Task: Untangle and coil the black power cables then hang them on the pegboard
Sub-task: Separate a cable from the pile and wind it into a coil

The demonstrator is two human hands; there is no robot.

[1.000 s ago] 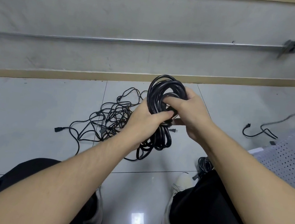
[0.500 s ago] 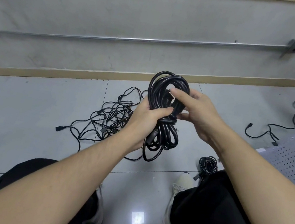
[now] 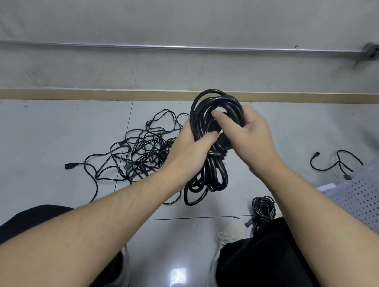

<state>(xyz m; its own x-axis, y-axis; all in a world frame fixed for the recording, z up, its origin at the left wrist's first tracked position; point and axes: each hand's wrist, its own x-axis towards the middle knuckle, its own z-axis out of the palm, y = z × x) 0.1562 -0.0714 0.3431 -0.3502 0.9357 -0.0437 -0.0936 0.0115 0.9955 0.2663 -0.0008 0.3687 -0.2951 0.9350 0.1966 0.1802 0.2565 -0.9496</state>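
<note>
A coiled black power cable (image 3: pixel 210 146) is held up in front of the person, above the tiled floor (image 3: pixel 37 146), with a few turns wrapped round its middle so that loops stand above and hang below the wrap. The left hand (image 3: pixel 188 154) grips the bundle at that waist, thumb laid across the front of the strands. The right hand (image 3: pixel 249 133) holds the upper loop from the right, its forefinger stretched across the front of the loop and its other fingers seemingly curled behind the strands, though the cable hides them.

On the floor behind the left hand lies a tangled heap of black cables (image 3: pixel 138 153), with one plug end (image 3: pixel 68 165) trailing out toward the left. A small coiled cable (image 3: pixel 263 206) rests on the floor just beside the person's right knee. Further right, a loose cable (image 3: pixel 334 161) lies on the floor near the grey pegboard (image 3: pixel 375 201), which lies along the right edge of the view. The person's dark trousers (image 3: pixel 276 265) and pale shoes (image 3: pixel 222 245) fill the lower part of the view.
</note>
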